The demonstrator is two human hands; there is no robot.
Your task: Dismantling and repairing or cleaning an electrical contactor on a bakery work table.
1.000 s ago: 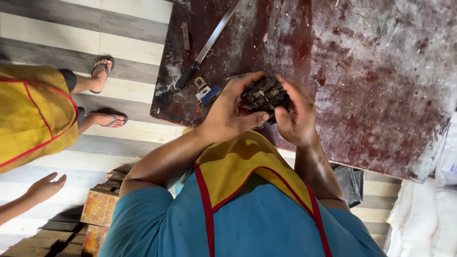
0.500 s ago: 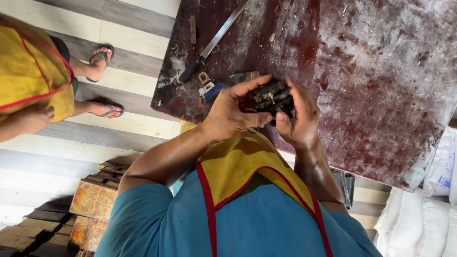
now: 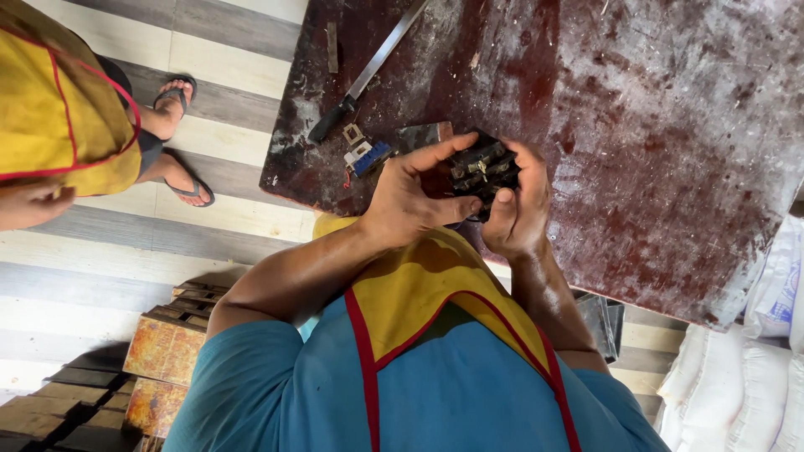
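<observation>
Both my hands hold a small black electrical part (image 3: 481, 170) with metal contacts, just above the near edge of a worn dark red table (image 3: 670, 125). My left hand (image 3: 410, 201) grips its left side, thumb and fingers spread around it. My right hand (image 3: 519, 205) cups it from the right and below. On the table to the left of my hands lie small loose pieces (image 3: 366, 155), one blue, and a long knife (image 3: 368, 71) with a dark handle.
Another person in a yellow apron (image 3: 59, 109) and sandals stands on the striped floor at the left, a hand (image 3: 29, 205) hanging low. Wooden crates (image 3: 163, 347) sit below left. White sacks (image 3: 745, 377) are stacked at the right.
The other person has stepped closer at the left. My hands have turned the black part slightly and kept their hold on it.
</observation>
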